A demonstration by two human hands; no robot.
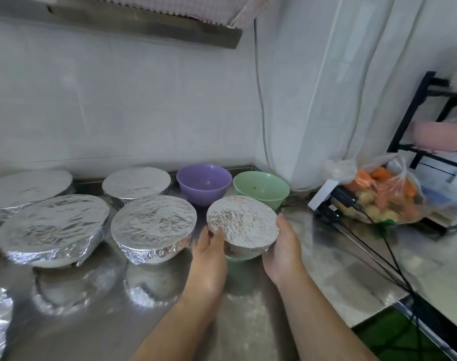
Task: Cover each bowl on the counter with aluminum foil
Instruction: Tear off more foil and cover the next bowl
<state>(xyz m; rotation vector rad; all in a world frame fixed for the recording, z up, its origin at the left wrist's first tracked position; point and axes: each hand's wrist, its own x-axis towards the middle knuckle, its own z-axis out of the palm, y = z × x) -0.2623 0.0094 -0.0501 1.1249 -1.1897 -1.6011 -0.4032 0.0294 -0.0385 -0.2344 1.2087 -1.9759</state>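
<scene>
Head view of steel counter point(91, 321), four foil-covered bowls point(52, 227) at left, left hand point(209, 254) and right hand point(283, 246) gripping opposite sides of a fifth foil-covered bowl point(243, 222), uncovered purple bowl point(203, 183) and green bowl point(261, 190) just behind, bag of vegetables point(386, 194) at right.

No readable text in this view, no brand or number on the foil covers, a small label on the black plug point(331, 214) beside the white box point(322, 195), its print too small and blurred to read
</scene>
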